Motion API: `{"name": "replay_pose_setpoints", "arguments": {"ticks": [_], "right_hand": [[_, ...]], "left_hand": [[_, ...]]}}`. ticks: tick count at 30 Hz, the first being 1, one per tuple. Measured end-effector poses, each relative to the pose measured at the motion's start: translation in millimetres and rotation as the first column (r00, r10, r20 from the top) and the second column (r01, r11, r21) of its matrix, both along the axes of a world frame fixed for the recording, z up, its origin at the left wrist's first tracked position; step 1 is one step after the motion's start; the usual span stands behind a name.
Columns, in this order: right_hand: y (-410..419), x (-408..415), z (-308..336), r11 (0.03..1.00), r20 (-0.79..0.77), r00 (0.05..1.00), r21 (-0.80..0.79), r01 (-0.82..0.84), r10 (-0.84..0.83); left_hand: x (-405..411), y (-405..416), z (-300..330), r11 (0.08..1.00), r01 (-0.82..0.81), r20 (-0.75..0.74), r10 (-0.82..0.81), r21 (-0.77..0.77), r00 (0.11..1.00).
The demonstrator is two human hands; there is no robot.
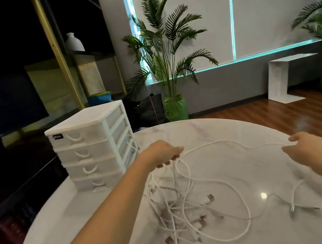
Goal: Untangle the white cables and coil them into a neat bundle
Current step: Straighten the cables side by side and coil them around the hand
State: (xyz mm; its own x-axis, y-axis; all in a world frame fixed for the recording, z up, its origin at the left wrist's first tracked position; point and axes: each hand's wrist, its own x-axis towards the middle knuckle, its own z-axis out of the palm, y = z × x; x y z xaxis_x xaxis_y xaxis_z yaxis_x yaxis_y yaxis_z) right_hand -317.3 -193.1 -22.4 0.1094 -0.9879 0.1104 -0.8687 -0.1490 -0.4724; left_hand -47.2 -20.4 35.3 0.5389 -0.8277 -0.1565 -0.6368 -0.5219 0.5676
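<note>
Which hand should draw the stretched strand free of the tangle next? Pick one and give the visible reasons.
Right, probably. The right hand pinches a single white strand that runs clear above the table. The left hand grips several strands hanging into the tangled pile, so it serves better as the anchor.

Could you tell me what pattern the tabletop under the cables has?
The tabletop is white marble with faint grey veining, seen in the head view.

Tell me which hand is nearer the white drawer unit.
Left. The left hand grips cables just right of the drawer unit; the right hand pinches a cable far across the table.
</note>
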Motion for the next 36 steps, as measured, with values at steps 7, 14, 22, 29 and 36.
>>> {"name": "replay_pose_setpoints", "arguments": {"ticks": [7, 14, 22, 29, 36], "right_hand": [[80, 54, 27, 0.936, 0.072, 0.950, -0.210, -0.283, 0.304], [179, 94, 19, 0.646, -0.056, 0.650, -0.073, -0.760, 0.758], [205, 121, 0, 0.667, -0.175, 0.650, 0.055, -0.743, 0.739], [178, 120, 3, 0.736, -0.059, 0.734, 0.055, -0.675, 0.677], [130, 89, 11, 0.862, -0.010, 0.866, 0.102, -0.497, 0.500]], "left_hand": [[41, 72, -27, 0.944, -0.307, 0.091, 0.297, 0.123, 0.950], [42, 74, -79, 0.933, -0.358, 0.088, 0.355, 0.022, 0.931], [39, 54, -86, 0.895, -0.446, 0.071, 0.446, -0.017, 0.892], [51, 47, -87, 0.890, -0.456, 0.020, 0.456, 0.003, 0.890], [62, 51, -86, 0.911, -0.387, 0.144, 0.368, 0.143, 0.919]]}}
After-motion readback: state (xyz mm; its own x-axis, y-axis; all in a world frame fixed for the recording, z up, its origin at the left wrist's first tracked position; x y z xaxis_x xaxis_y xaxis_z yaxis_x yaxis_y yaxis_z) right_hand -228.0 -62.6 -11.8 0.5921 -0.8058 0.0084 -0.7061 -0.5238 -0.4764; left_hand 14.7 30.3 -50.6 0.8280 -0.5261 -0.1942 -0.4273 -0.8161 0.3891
